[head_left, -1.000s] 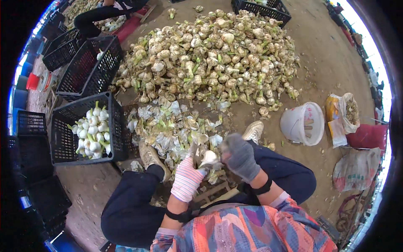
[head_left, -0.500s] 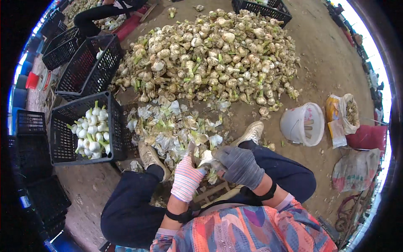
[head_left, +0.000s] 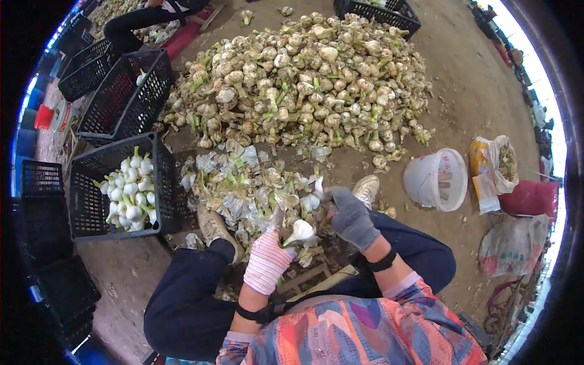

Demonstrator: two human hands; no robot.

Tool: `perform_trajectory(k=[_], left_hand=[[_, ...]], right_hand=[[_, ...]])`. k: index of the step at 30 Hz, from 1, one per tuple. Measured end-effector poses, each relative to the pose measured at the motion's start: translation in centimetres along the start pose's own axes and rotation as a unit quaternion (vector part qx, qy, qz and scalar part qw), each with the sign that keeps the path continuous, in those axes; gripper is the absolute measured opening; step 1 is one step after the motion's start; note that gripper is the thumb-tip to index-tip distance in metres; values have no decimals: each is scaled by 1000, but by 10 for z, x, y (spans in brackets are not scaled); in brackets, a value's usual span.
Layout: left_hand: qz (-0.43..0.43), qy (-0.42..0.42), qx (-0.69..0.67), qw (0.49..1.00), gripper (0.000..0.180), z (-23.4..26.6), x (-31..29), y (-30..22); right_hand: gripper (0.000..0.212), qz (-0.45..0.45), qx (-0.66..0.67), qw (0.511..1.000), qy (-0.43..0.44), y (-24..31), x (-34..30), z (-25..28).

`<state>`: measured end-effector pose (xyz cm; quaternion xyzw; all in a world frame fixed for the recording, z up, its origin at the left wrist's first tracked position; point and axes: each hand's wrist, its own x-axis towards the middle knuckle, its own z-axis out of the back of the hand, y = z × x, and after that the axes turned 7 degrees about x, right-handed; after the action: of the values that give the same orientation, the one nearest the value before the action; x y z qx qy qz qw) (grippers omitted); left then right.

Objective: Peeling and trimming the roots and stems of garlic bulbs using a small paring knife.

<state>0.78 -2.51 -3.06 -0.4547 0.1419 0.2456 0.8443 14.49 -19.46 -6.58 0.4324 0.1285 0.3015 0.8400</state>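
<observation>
Garlic bulb point(head_left: 301, 232), bared white, is pinched stem-end in the left hand point(head_left: 267, 258) above husks point(head_left: 228, 194), right hand point(head_left: 353, 220) curled nearby, grip unclear; crate point(head_left: 87, 210) part-filled with clean bulbs point(head_left: 131, 190), big dirty heap point(head_left: 304, 85) left.

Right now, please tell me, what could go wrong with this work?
The left hand holds the white garlic bulb near its stem, so the bulb might slip and drop among the loose peelings, whose pale colour could hide it. Peelings also lie close to the left shoe and might slide underfoot.
</observation>
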Motion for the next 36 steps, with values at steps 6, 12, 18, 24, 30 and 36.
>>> perform_trajectory(k=[6,12,18,24,30,36], left_hand=[[-14,-21,97,995,88,-5,2,3],[-144,-71,115,980,85,-19,4,25],[-115,-70,113,984,88,-12,6,20],[-176,-89,145,970,88,-16,13,40],[22,-169,-408,897,55,29,40,17],[-79,-494,-264,824,31,243,99,39]], right_hand=[[40,80,20,987,136,43,-13,1],[38,-153,42,985,71,12,-5,-13],[44,-26,198,979,28,10,-1,-13],[29,-254,424,861,121,21,2,-32],[29,-285,479,826,86,-37,23,-73],[43,-163,139,970,113,-66,58,-110]])
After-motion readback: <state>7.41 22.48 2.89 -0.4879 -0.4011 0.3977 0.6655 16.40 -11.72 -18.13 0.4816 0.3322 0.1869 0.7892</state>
